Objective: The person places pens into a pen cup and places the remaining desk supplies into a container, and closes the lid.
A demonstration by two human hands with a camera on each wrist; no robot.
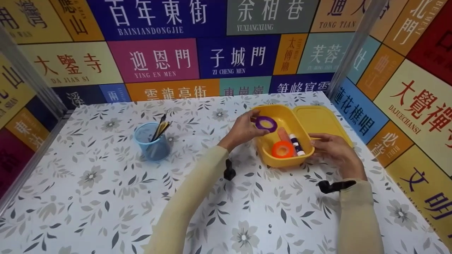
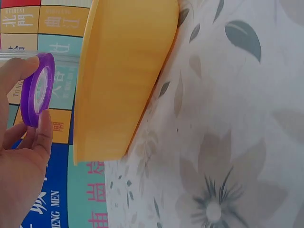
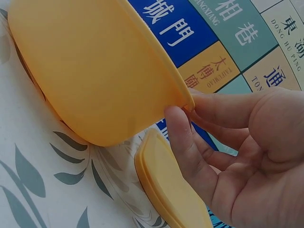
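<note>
My left hand (image 1: 243, 128) pinches a purple roll of tape (image 1: 266, 124) between thumb and fingers, over the left side of a yellow plastic box (image 1: 261, 150). In the left wrist view the purple tape roll (image 2: 37, 90) stands on edge in the fingers, above the box's rim. My right hand (image 1: 335, 150) grips the box's rim at its right side, thumb outside, as the right wrist view shows. Inside the box lie an orange tape roll (image 1: 283, 150), a white and dark blue glue stick (image 1: 296, 144) and a pinkish-orange strip-like piece (image 1: 283, 134).
A yellow lid (image 1: 317, 118) lies on the table just right of the box. To the left stands a light blue mesh pen cup (image 1: 152, 143) with several pens or pencils. The flower-patterned tabletop (image 1: 116, 211) is bordered by panels of coloured lettering.
</note>
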